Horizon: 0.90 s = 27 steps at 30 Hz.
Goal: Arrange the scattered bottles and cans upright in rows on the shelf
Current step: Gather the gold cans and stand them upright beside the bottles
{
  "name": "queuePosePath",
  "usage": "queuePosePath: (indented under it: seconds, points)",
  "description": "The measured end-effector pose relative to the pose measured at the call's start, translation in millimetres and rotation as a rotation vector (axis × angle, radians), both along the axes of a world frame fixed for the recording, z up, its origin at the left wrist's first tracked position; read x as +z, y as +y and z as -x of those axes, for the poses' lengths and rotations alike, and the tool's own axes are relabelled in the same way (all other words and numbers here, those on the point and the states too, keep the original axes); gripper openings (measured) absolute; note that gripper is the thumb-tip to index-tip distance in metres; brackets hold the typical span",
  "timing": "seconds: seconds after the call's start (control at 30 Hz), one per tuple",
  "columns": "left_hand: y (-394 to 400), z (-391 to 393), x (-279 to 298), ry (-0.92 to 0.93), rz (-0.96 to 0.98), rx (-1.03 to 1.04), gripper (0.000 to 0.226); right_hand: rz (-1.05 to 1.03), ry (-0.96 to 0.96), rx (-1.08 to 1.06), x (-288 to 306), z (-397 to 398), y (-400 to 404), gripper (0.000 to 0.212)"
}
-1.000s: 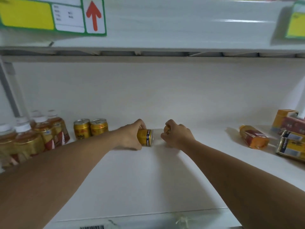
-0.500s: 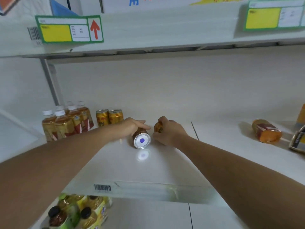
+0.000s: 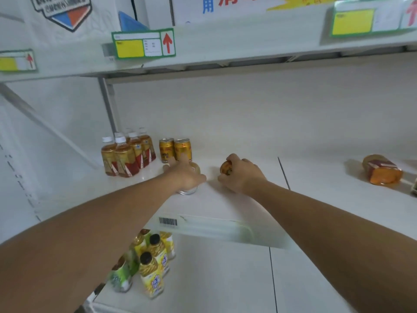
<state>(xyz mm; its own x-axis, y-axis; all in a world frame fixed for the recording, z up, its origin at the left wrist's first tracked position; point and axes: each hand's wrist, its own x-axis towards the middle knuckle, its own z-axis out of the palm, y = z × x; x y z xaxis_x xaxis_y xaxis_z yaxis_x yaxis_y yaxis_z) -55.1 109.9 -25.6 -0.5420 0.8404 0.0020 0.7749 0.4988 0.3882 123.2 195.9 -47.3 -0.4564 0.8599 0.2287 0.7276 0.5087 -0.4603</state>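
Lying under the left hand (image 3: 184, 173), a can (image 3: 189, 189) is gripped; right fingers (image 3: 232, 159) wrap an orange bottle (image 3: 226, 168).

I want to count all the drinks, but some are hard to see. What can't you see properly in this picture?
- Head view: the can under the left hand is mostly covered; its label can't be read.
- The orange item in the right hand is half hidden by fingers.
- A thing at the right edge is cut off.
- The price tags are too blurred to read.
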Motion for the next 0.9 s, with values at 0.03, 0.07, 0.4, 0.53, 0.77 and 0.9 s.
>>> queuePosePath:
  seconds: [0.03,0.07,0.4,0.53,0.77,0.9]
  points:
    - [-6,6,1,-0.003,0.047,0.0,0.106,0.009,-0.007,-0.002,1,1,-4,0.063]
    - [-13,13,3,-0.021,0.075,-0.017,0.104,0.023,-0.012,-0.006,1,3,-7,0.064]
    - [-83,91,8,0.038,0.128,-0.185,0.08,0.046,-0.129,-0.043,6,62,-59,0.076]
    - [-97,119,4,0.061,0.115,-0.176,0.081,0.074,-0.121,-0.048,10,81,-77,0.072]
    - [-116,147,-9,-0.041,-0.041,-0.095,0.068,0.015,-0.241,-0.108,10,90,-83,0.064]
    - [-115,144,0,-0.112,-0.158,-0.091,0.064,0.047,-0.065,-0.086,15,93,-76,0.065]
